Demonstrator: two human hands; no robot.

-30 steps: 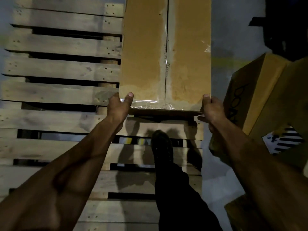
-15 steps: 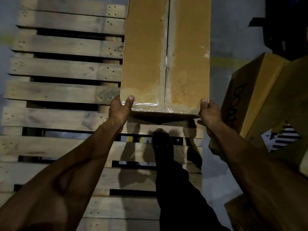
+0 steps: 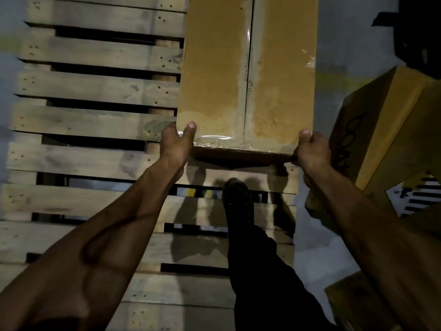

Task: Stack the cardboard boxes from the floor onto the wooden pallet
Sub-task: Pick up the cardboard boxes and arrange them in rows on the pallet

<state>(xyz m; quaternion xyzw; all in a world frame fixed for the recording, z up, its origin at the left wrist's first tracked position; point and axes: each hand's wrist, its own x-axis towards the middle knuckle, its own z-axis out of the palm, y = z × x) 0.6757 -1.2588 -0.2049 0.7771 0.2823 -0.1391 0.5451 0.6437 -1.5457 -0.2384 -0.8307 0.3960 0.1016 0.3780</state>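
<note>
Box (image 3: 245, 75) over pallet (image 3: 95, 87), near corners gripped — left hand (image 3: 175, 145), right hand (image 3: 310, 151).

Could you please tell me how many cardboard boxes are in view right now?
3: the taped box held over the pallet, a tilted box at right, another at bottom right. Others may be hidden.

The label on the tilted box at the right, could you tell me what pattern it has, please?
Black and white stripes on the label, seen in the head view.

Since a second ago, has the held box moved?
Yes, slightly: against the pallet slats, the box near edge has come toward the person, closer to the shoe.
</note>
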